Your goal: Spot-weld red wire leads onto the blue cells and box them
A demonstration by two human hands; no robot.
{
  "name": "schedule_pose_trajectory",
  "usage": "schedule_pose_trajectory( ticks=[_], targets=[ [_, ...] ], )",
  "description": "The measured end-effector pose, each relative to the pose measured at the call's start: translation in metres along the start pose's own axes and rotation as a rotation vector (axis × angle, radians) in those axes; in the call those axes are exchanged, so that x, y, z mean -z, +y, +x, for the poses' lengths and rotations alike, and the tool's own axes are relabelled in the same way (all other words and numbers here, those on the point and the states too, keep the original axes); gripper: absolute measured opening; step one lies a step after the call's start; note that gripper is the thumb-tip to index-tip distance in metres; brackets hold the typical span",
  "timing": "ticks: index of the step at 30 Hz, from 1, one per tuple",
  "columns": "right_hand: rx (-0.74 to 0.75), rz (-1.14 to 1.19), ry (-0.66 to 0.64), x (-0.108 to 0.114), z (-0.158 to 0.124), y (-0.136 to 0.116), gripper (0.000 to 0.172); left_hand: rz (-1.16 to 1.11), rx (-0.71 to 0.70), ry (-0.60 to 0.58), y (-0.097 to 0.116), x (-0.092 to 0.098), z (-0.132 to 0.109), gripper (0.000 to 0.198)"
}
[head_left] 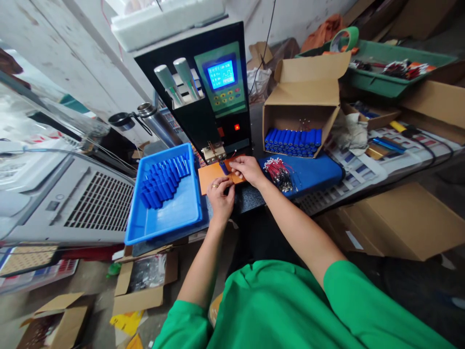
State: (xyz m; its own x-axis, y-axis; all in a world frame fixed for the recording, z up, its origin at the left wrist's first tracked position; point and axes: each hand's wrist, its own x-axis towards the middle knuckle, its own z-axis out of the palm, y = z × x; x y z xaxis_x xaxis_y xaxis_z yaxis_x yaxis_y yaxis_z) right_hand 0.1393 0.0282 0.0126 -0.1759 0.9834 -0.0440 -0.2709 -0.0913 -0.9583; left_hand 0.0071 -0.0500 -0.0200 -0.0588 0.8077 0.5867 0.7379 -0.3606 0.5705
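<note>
**Cell point(224, 168) at centre, supplies on both flanks**

And there it was, the cell on the orange board point(209, 178), just below the metal head point(213, 152) of the machine point(214, 121), apparently set there so the head could reach it! The right hand point(250, 169) was in tight on the cell's right, thumb and forefinger bent nearly together; whether they pinched anything, you couldn't tell. Nearer the body, the left hand point(220, 198) sat at the board's front, fingers curled, thumb a little apart, no clear grip showing, perhaps there to steady things.

Look at those flanks! On the left, the tray point(163, 236), its tray cells point(163, 182) packed in leaning rows, probably so they wouldn't roll about. On the right, the wires point(279, 172) lay loosely heaped just beside the right hand, handy for that side, it seemed. Beyond them, the box point(301, 94) faced the worker open-mouthed, its box cells point(294, 141) stacked in layers, likely for easy reach!
</note>
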Motion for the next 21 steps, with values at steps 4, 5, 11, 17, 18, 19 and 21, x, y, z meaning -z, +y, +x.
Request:
schedule_pose_trajectory(
  ticks=[4,5,11,17,18,19,21],
  targets=[
    [0.017,-0.003,-0.008,0.001,0.0,0.002,0.035,-0.039,0.028,-0.016,0.002,0.003,0.003,0.005],
    [0.023,-0.005,-0.012,0.002,0.0,0.003,0.036,-0.062,0.049,-0.029,0.001,0.004,0.003,0.006],
    [0.065,-0.017,-0.048,0.006,-0.001,0.006,0.039,-0.282,0.27,-0.076,-0.001,0.021,0.007,0.011],
    [0.083,-0.039,-0.049,0.006,-0.002,0.008,0.039,-0.269,0.344,-0.114,-0.002,0.039,0.015,0.013],
    [0.088,-0.047,-0.055,0.007,-0.002,0.008,0.039,-0.248,0.349,-0.125,-0.002,0.04,0.016,0.013],
    [0.094,-0.059,-0.072,0.008,-0.003,0.008,0.039,-0.23,0.351,-0.136,-0.002,0.041,0.017,0.012],
    [0.111,-0.1,-0.133,0.01,-0.004,0.007,0.039,-0.22,0.358,-0.155,-0.001,0.04,0.02,0.011]
  ],
)
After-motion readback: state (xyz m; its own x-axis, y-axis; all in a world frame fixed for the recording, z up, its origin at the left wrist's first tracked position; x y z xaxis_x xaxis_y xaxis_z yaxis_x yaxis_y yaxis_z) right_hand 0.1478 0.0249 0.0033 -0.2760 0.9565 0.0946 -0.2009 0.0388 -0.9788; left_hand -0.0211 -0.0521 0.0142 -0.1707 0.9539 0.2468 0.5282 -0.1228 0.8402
